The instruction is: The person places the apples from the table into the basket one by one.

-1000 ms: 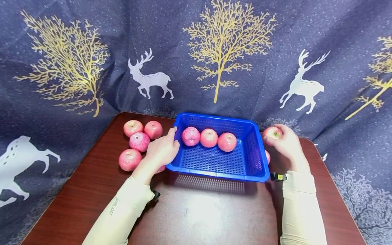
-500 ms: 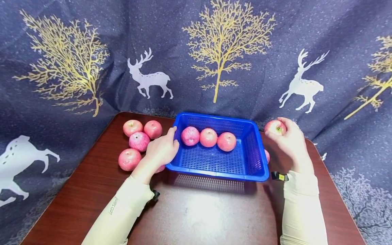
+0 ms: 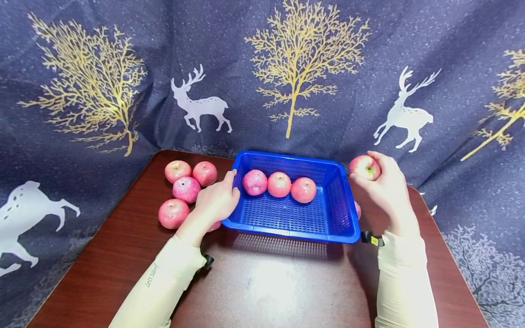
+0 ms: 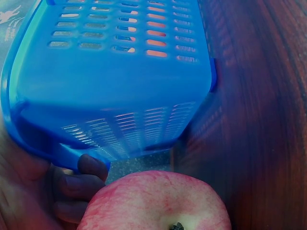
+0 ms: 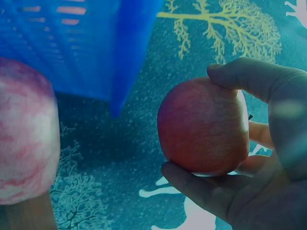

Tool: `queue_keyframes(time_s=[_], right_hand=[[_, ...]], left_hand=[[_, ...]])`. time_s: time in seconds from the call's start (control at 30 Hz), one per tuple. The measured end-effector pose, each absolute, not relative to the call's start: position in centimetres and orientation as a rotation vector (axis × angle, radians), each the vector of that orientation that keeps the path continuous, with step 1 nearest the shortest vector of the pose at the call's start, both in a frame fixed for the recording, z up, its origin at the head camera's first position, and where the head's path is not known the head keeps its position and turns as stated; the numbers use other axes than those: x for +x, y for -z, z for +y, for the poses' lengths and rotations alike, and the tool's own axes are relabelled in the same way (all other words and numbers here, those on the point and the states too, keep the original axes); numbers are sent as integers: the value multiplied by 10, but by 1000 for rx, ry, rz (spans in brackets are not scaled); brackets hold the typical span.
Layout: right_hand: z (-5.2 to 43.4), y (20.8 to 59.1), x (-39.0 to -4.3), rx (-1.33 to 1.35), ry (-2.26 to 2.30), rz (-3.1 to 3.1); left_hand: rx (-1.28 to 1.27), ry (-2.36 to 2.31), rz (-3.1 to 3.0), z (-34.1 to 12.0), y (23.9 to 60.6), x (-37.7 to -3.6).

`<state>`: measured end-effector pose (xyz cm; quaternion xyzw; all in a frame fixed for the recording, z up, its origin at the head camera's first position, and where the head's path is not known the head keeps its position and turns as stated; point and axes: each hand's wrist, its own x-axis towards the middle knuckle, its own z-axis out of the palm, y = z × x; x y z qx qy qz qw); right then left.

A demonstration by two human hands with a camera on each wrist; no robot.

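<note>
My right hand [image 3: 387, 184] grips a red apple [image 3: 364, 167] between thumb and fingers, raised beside the right end of the blue plastic basket [image 3: 287, 232]. In the right wrist view this apple [image 5: 204, 127] has its stem towards the palm. My left hand [image 3: 217, 198] holds the basket's left rim, with fingers [image 4: 79, 184] curled under it in the left wrist view. Three apples sit in a row inside the basket, the rightmost apple [image 3: 303, 190] near its middle. Another apple [image 3: 358, 210] on the table is mostly hidden behind the basket's right wall.
Several apples lie left of the basket, among them a striped apple [image 3: 186, 189] and a front apple [image 3: 174, 213]. One more apple [image 3: 215, 226] is partly hidden under the left wrist. A dark curtain [image 3: 262, 91] hangs behind the brown table [image 3: 262, 291].
My right hand has lifted the apple up from the table on the right, and lately shifted it slightly left towards the basket. The left hand and basket stay put.
</note>
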<state>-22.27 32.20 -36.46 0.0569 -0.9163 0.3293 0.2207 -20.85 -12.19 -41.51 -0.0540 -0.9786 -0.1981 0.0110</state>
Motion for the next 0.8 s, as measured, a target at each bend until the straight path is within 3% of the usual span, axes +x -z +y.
queue_keyframes(time_s=[0.8], right_hand=[[308,358,-218,403,-876,-2524]], left_hand=[[-171,617,-3058,-123,417,-210]])
